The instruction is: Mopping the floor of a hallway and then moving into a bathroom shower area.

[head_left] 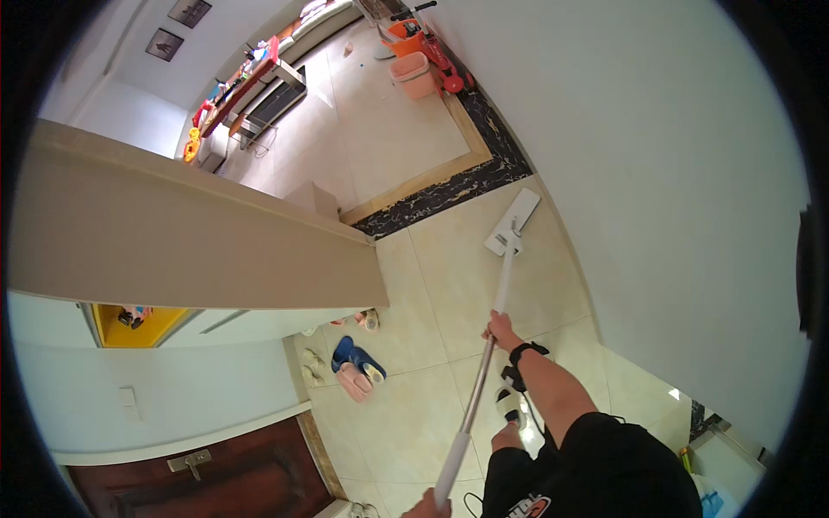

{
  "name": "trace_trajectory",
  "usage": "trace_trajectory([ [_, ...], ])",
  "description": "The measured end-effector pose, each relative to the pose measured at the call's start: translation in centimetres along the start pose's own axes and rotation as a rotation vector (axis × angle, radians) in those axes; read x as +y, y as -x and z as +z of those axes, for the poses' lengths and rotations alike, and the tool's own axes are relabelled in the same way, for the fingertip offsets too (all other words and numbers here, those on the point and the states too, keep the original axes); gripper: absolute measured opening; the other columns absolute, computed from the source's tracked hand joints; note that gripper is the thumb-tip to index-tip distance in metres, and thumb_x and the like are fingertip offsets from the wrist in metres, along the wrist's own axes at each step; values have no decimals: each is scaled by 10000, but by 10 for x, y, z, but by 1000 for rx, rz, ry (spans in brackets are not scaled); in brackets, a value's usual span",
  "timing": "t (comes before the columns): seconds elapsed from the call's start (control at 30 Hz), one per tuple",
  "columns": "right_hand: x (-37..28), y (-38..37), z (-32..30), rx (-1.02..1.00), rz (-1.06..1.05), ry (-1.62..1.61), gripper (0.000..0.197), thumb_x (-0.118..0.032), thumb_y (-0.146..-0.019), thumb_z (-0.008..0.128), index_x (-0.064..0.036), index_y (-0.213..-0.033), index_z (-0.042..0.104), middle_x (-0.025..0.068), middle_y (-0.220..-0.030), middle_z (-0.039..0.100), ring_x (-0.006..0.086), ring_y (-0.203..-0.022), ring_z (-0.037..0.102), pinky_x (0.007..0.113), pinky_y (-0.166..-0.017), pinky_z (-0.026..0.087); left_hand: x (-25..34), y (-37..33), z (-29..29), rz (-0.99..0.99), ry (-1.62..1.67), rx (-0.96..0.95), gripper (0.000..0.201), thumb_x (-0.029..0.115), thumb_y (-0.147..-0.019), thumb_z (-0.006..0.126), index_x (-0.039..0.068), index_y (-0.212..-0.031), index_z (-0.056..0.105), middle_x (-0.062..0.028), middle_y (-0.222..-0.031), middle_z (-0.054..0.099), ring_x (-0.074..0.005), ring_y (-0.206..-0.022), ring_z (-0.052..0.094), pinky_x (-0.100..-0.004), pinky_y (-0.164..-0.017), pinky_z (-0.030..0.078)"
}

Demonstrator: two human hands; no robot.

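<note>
A flat mop with a white rectangular head (524,212) lies on the beige tiled floor by the right wall. Its long pole (477,388), white at both ends and bare metal in the middle, slants down to the lower edge. Partway up the pole, my right hand (499,329) is closed around it, with a black band on the wrist. My left hand (425,506) grips the white upper end of the pole at the bottom edge, partly cut off by the frame.
Blue shoes (356,355) and pink slippers (353,381) stand left, beside a cabinet. A black marble threshold (432,205) crosses the floor ahead. Beyond it are a pink bin (413,76), a red scooter (443,65) and a cluttered table (244,91). A brown door (207,475) is lower left.
</note>
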State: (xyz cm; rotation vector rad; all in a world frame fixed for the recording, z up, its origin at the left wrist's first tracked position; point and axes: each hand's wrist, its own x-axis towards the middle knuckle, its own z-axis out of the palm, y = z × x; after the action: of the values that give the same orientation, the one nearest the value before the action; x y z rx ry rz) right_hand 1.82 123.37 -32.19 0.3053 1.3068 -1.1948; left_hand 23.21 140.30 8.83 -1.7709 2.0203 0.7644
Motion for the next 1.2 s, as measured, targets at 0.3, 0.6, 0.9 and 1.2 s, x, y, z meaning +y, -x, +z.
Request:
trace_trajectory([
  [0.3,84,107,20,-228,198,406,296,-151,-841,507,36,-1015,356,177,-850,506,298,-777,582,405,-635,502,-96,38,8,243,-84,234,278,275,-836,521,6,-906,502,-143,-583,555,-294,-500,546,-387,-448,424],
  [0.6,87,315,0,-454,153,306,254,-172,-818,519,48,-926,452,135,-830,532,252,-763,569,394,-692,483,-102,38,-4,482,578,-613,642,493,-833,462,68,-1299,345,-106,-606,543,-185,-541,557,-294,-498,459],
  [0.9,108,454,-117,-285,332,-436,266,-146,-850,451,37,-1041,425,50,-680,430,126,-568,427,179,-481,401,-62,-30,116,413,929,-694,581,415,-836,430,-26,-1198,322,-192,-702,604,-231,-511,605,-312,-438,507],
  [1.2,170,526,-244,-230,481,-304,332,-421,-871,456,-95,-910,406,-15,-558,314,58,-405,288,163,-308,203,20,-26,250,465,592,-809,421,292,-763,458,-98,-913,513,-224,-759,586,-298,-523,606,-358,-445,528],
])
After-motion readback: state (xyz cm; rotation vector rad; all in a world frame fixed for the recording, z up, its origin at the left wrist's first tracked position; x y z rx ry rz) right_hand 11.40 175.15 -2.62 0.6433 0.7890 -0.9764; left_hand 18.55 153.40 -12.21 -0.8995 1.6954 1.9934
